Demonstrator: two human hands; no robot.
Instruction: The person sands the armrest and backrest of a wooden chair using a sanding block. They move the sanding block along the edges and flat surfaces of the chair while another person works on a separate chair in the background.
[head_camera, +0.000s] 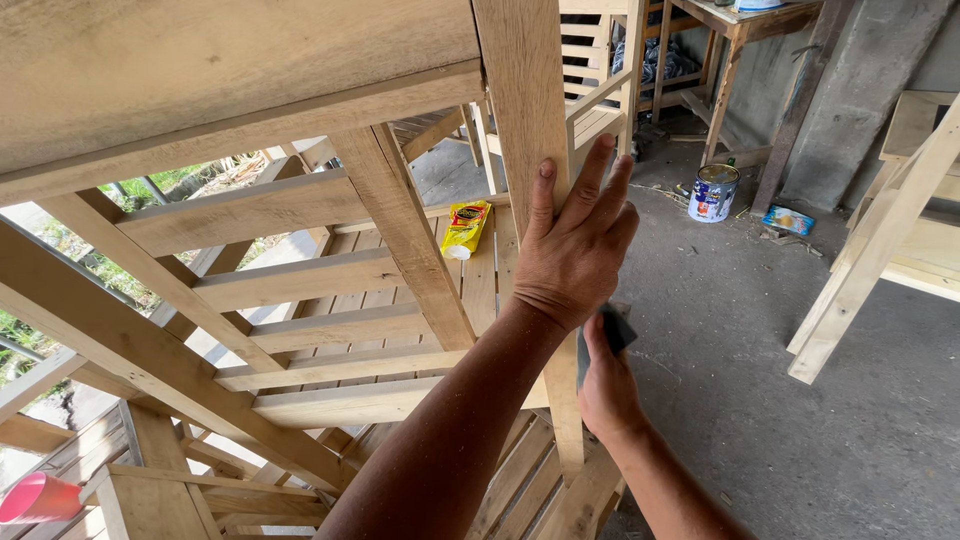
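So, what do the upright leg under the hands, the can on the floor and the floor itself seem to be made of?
Leg: bare, unpainted wood, pale with visible grain; the left hand presses on it.
Can: probably metal, judging by its shiny rim and lid, with a printed label.
Floor: looks like rough grey concrete, dusty and matte.

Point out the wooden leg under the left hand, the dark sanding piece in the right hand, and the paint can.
wooden leg (520, 90), head view, bare upper face
dark sanding piece (616, 328), head view, exposed corner
paint can (713, 192), head view, side wall
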